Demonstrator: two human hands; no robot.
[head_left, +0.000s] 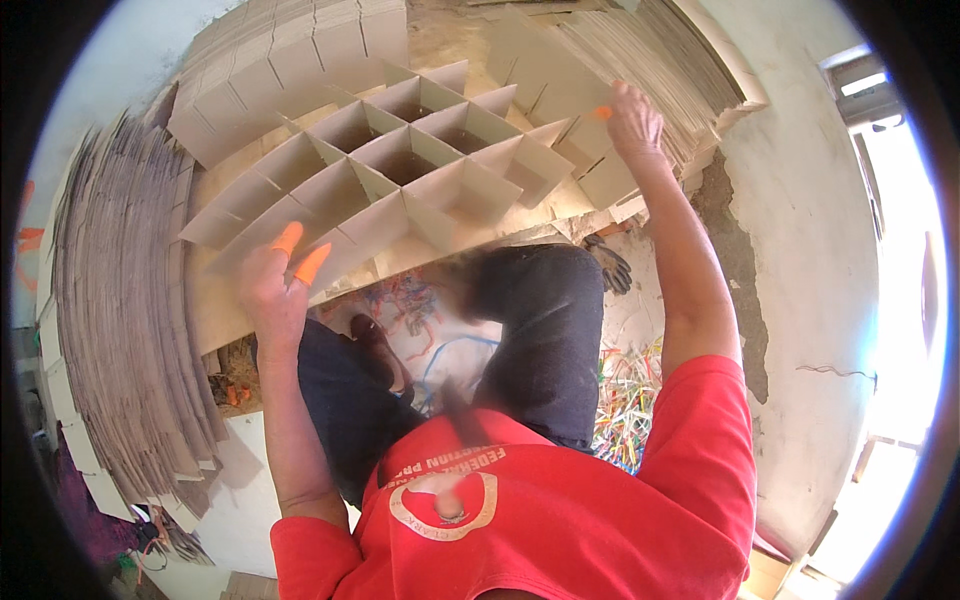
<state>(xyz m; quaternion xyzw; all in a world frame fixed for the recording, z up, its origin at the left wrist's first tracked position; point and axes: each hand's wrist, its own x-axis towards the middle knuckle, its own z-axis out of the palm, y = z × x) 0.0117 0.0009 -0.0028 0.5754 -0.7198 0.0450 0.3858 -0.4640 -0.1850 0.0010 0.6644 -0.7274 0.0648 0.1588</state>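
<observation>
The cardboard grid (430, 185) sits on the counter (218, 312), its near-left edge blurred and partly covered by the left hand (272, 285); whether that hand grips it I cannot tell. The right hand (635, 122) curls beside stacked cardboard sheets (605, 62), its hold equally unclear; upside-down pale lettering (450, 465) crosses the red shirt (580, 510).
</observation>
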